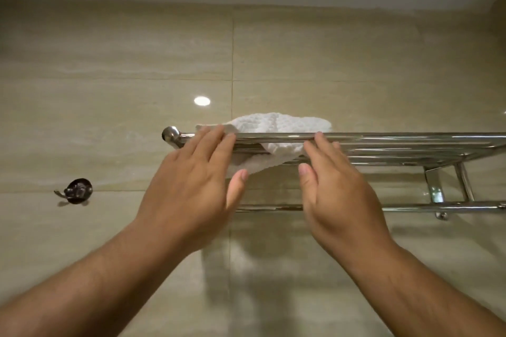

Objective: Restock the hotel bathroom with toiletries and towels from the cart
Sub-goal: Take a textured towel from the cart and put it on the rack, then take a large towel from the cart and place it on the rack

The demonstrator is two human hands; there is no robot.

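Observation:
A folded white towel (pixel 279 128) lies on top of the chrome towel rack (pixel 397 142) fixed high on the tiled wall, near the rack's left end. My left hand (pixel 197 186) reaches up with straight fingers, its fingertips at the towel's left edge over the front bar. My right hand (pixel 336 183) is raised beside it with straight fingers, the tips at the front bar just under the towel's right part. Neither hand grips anything.
A lower chrome rail (pixel 410 206) runs under the rack shelf. A dark round wall hook (pixel 78 190) sits to the left on the beige tiled wall (pixel 109 63). The rack extends past the right edge of view.

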